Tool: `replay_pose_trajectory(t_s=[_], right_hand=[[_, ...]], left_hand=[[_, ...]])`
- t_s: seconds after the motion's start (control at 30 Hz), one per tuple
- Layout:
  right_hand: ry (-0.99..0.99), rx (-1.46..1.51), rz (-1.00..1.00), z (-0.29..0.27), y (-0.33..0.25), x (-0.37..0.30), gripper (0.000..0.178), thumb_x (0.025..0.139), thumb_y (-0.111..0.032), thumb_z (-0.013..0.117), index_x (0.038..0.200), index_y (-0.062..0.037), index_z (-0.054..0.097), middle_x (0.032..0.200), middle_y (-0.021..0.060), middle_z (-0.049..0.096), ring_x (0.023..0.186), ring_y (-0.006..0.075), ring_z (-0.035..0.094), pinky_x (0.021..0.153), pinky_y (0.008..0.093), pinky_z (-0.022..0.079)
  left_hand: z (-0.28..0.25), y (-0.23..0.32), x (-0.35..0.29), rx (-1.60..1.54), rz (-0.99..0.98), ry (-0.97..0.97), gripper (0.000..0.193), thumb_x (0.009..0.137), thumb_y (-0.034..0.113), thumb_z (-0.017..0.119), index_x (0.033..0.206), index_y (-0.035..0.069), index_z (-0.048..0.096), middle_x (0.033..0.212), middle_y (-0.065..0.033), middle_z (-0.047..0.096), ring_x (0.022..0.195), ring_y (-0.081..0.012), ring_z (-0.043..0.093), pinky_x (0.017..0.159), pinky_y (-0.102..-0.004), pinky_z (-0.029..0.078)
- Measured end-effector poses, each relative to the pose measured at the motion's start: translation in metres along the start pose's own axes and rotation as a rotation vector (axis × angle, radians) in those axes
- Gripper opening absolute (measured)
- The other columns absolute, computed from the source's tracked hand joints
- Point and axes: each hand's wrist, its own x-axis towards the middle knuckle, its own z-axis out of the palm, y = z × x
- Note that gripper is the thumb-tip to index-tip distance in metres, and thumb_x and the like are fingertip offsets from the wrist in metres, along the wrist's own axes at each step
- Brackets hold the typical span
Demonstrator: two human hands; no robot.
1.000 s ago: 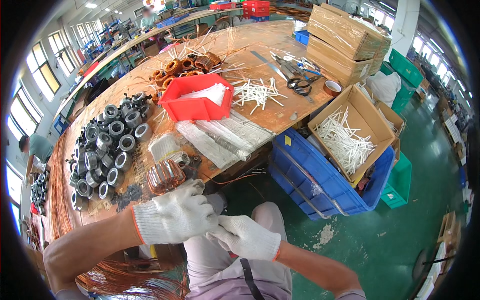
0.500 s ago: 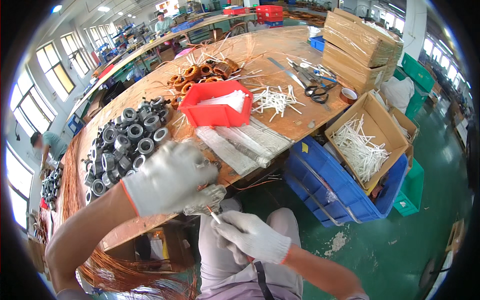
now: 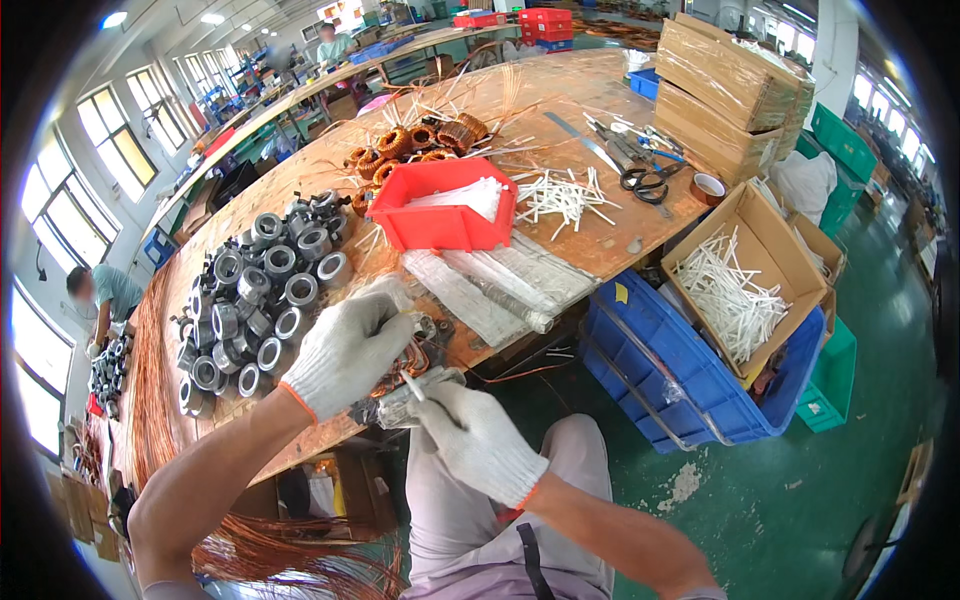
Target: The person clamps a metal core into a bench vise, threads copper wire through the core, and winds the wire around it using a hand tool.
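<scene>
At the table's near edge sits a metal fixture [image 3: 398,405] wrapped in clear plastic, with a copper-wire coil [image 3: 408,362] at it. My left hand [image 3: 350,350], in a white knit glove, is closed beside the coil; what its fingers hold is hidden. My gloved right hand [image 3: 478,440] is closed in a pinch on a thin white tube [image 3: 412,386], whose tip points up toward the coil. Left of my left hand lies a heap of grey and black ring cores [image 3: 262,290]. A red bin [image 3: 440,226] holding white tubes stands just beyond the fixture.
Copper-wound coils [image 3: 420,140] lie behind the bin. Loose white tubes [image 3: 565,200], scissors [image 3: 645,184] and a tape roll [image 3: 707,188] are to the right. A carton of tubes [image 3: 800,270] rests on a blue crate [image 3: 640,370]. Copper wire [image 3: 150,370] hangs off the left side. Two people are farther off.
My left hand has moved down and slightly left, now steadier at the coil. My right hand has shifted slightly up, bringing the white tube to the coil.
</scene>
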Motion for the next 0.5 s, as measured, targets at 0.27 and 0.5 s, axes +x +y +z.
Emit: replay_pose_trajectory(t_s=[0.27,0.5], right_hand=[[0.164,-1.107,-0.4,-0.043,-0.026,0.023,0.015,0.087,-0.014,0.067,0.1,-0.0076,0.066,0.089,0.0163,0.071,0.08,0.0382,0.072,0.065,0.0505,0.056],[0.565,-0.84,-0.973,-0.042,-0.002,0.001,0.019,0.082,-0.007,0.073,0.101,-0.0061,0.074,0.091,0.0119,0.068,0.074,0.0307,0.067,0.066,0.0435,0.056]], left_hand=[[0.006,-0.02,-0.01,-0.186,0.215,-0.011,0.037,0.096,0.036,0.07,0.108,0.001,0.064,0.088,-0.0179,0.064,0.085,-0.0355,0.068,0.079,-0.0431,0.053],[0.017,-0.015,-0.014,0.167,0.33,0.188,0.047,0.077,0.032,0.088,0.104,0.004,0.061,0.082,-0.0175,0.068,0.078,-0.0387,0.071,0.068,-0.0464,0.056]])
